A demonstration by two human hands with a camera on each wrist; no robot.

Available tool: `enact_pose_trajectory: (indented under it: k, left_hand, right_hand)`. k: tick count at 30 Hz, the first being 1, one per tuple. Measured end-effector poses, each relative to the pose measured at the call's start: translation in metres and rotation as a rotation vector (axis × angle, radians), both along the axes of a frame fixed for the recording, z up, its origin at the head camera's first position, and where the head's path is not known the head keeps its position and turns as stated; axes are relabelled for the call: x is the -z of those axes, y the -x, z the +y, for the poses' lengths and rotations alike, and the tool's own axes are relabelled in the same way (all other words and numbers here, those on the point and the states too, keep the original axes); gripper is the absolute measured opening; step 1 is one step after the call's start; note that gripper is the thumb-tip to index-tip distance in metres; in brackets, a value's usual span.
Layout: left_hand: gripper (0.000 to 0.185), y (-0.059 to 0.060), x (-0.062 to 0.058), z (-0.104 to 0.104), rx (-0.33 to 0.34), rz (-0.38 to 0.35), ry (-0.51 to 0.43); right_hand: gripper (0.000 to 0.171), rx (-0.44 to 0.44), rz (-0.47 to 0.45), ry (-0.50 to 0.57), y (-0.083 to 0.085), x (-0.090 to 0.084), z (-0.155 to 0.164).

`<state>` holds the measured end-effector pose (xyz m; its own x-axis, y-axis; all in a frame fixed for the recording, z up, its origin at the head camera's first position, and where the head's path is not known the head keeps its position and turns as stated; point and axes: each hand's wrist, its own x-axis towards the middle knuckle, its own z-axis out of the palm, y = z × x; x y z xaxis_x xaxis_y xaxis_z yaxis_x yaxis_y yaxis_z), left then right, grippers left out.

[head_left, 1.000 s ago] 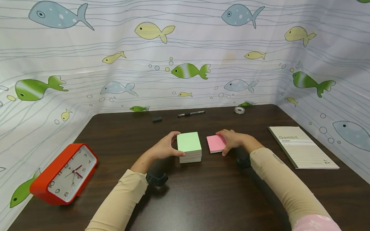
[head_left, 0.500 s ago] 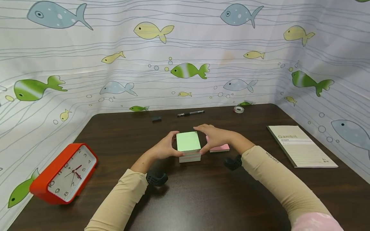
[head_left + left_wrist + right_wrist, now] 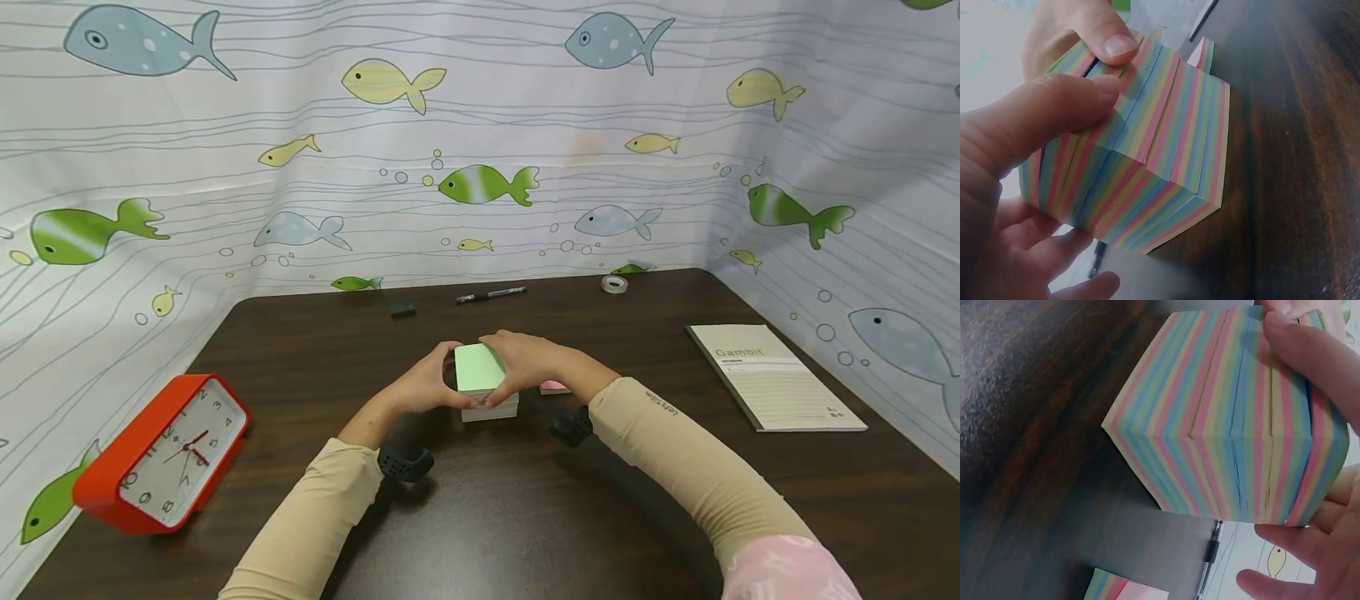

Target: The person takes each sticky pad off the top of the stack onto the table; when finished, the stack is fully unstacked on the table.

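Observation:
In the middle of the table stands a square stack of sticky notes [image 3: 480, 367], light green on top. Its sides show pink, yellow, blue and green stripes, with thin gaps between the pads. My left hand [image 3: 426, 385] grips the stack's left side, thumb on the near face and fingers at the back. From the right, my right hand [image 3: 534, 363] holds the upper part the same way. In the left wrist view, both thumbs [image 3: 1079, 103] lie close together on the stack's near face. A pink sticky note pad [image 3: 553, 387] lies to the right, mostly hidden behind my right hand.
A red alarm clock [image 3: 161, 454] stands at the left and a Gambit notebook [image 3: 772, 379] lies at the right. Along the back are a small dark block [image 3: 402, 310], a pen [image 3: 491, 295] and a tape roll [image 3: 614, 285]. A fish-print curtain [image 3: 405, 217] borders the table.
My right hand has moved left from the pink pad to the stack and now holds it. My left hand has kept its grip on the stack.

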<state>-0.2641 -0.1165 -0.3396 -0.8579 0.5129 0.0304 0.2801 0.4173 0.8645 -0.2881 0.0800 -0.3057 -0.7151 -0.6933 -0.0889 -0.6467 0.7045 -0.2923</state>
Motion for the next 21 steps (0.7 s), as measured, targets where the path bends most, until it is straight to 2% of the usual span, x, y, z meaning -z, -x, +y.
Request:
enact_pose_trajectory:
  k: [1, 6, 13, 21]
  left_hand:
    - [0.087, 0.003, 0.004, -0.001, -0.005, -0.001, 0.001]
    - [0.088, 0.003, 0.004, -0.001, -0.010, -0.024, 0.007]
    - [0.087, 0.005, 0.006, 0.001, -0.027, -0.013, 0.034]
    - [0.089, 0.003, 0.006, -0.002, -0.044, 0.006, 0.070]
  right_hand:
    - [0.094, -0.005, 0.009, 0.011, 0.000, 0.000, 0.000]
    - [0.083, -0.002, 0.038, 0.081, 0.001, 0.000, 0.007]
    - [0.083, 0.038, 0.035, 0.159, 0.001, -0.006, 0.031]
    - [0.084, 0.107, 0.035, 0.142, 0.002, -0.006, 0.070]
